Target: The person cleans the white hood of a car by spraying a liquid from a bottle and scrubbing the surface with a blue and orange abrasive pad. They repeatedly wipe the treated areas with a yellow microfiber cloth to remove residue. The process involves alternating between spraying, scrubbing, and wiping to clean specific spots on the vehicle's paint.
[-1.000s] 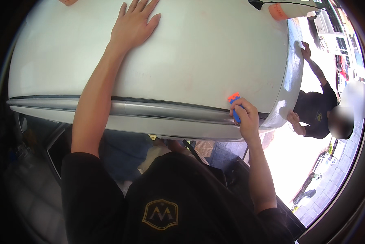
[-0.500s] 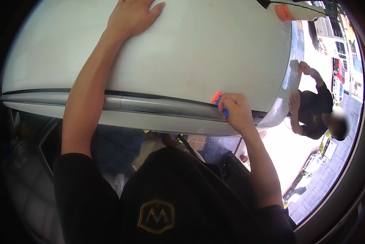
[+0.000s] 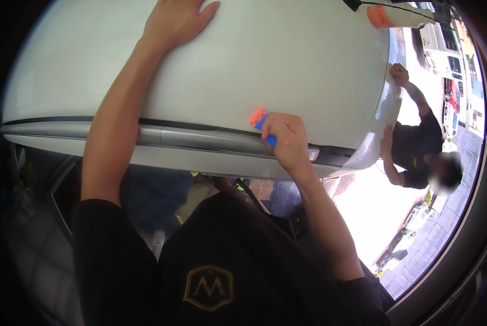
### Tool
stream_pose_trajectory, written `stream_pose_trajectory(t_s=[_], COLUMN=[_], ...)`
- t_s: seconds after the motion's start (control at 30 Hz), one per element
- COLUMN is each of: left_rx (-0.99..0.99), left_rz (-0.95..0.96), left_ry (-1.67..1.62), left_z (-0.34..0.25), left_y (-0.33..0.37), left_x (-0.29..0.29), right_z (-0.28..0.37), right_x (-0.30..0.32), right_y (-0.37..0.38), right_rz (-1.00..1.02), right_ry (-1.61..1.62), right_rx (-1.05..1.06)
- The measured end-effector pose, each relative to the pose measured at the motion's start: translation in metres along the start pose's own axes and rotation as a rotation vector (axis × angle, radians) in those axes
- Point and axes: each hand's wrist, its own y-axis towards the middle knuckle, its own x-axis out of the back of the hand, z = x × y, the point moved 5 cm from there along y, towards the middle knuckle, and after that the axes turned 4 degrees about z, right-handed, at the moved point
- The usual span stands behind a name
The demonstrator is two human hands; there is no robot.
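My left hand (image 3: 179,22) lies flat on the pale car roof (image 3: 265,65), fingers stretched toward the upper edge and partly out of the picture. In my right hand (image 3: 288,138) is a small scraper (image 3: 266,129) with a blue handle and an orange toothed edge, gripped between thumb and fingers. The orange edge meets the roof just above the dark seam beside the silver roof rail (image 3: 211,142). A faint orange tint shows on the paint next to it.
A co-worker (image 3: 417,136) stands at the car's right end, both hands on its curved edge. A white bottle-like thing with an orange band (image 3: 382,16) lies at the upper right by a dark cord. Parked vehicles (image 3: 439,41) stand beyond. An open car door area shows below the roof.
My right hand has moved left along the rail with the scraper. My left hand stays in place. The co-worker's upper hand has moved up along the car's edge.
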Motion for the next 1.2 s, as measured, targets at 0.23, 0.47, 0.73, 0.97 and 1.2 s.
stream_pose_trajectory(t_s=[0.23,0.47,0.73,0.97,1.2], left_rx=[-0.003,-0.023,-0.040,-0.032,-0.026], left_rz=[0.000,-0.006,-0.043,-0.031,-0.019], left_ry=[0.007,0.003,-0.013,-0.015,-0.033], left_z=[0.003,0.005,0.012,0.014,0.015], left_y=[0.005,0.007,0.004,0.004,0.003], left_x=[-0.006,-0.011,-0.013,-0.007,-0.008], right_z=[0.004,0.013,-0.003,0.006,0.026], right_x=[-0.010,-0.016,0.011,0.000,-0.010], right_y=[0.006,0.016,-0.023,-0.001,0.026], right_rz=[-0.018,-0.059,-0.116,-0.080,-0.173], right_ry=[0.072,0.099,0.157,0.149,0.075], right_rx=[-0.013,0.102,-0.055,-0.071,0.006])
